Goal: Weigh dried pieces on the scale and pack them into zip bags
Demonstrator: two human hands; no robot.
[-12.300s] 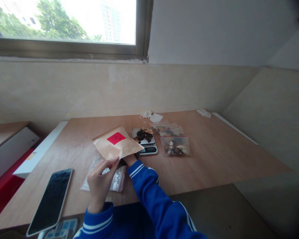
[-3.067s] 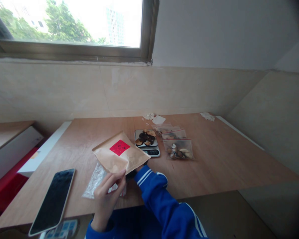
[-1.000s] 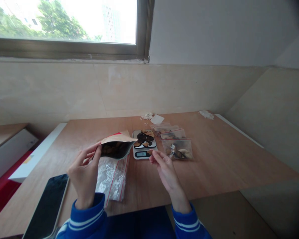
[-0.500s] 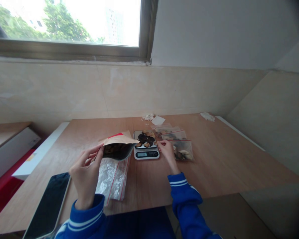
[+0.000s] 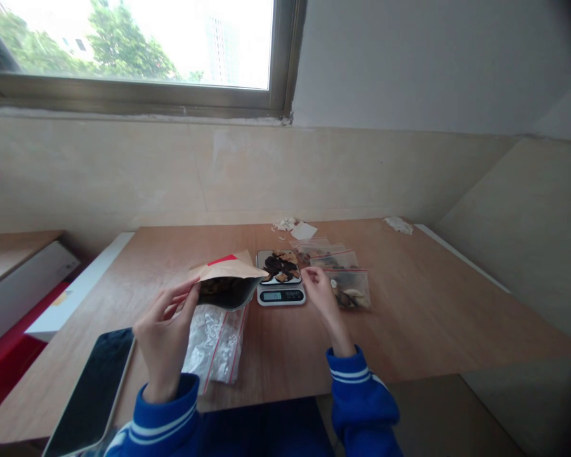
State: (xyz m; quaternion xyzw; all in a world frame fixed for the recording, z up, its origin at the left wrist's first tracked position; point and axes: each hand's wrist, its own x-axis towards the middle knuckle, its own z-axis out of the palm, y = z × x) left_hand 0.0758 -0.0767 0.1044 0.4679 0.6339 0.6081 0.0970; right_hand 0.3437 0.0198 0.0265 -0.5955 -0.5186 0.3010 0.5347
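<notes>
My left hand pinches the left edge of a brown paper pouch with a red patch. The pouch is tilted with its mouth toward me, showing a dark inside with brownish pieces. Just right of it stands a small digital scale, its display lit but too small to read. Dark brown dried slices lie spread on its plate. Beside the plate's right edge is my right hand, fingertips pressed together; anything between them is too small to make out. Below the pouch lie clear zip bags with red seal lines.
Several filled zip bags lie right of and behind the scale. A white paper piece and white scraps are near the wall, with a crumpled tissue farther right. A large phone or tablet rests at the table's left front.
My right hand has drawn slightly back from the scale plate. The slices on the plate sit a little differently. My left hand holds the pouch much as before. The view has shifted slightly.
</notes>
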